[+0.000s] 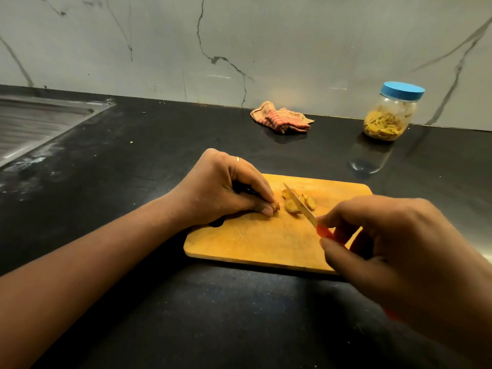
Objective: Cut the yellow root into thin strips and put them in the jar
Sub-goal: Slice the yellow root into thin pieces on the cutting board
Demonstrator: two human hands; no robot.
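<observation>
Wooden board: left hand pinches root, right hand grips knife.

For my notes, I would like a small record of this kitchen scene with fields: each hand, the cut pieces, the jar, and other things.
Left hand: pinches a small root end on the cutting board
Right hand: grips the knife by its orange handle
Knife: blade lies over the slices
Slices: small pile on the board, none in strips yet
Jar: upright, beyond the board on the right, yellow strips inside
Lid: blue, on the jar
Others: cloth at the wall, sink at left
</observation>
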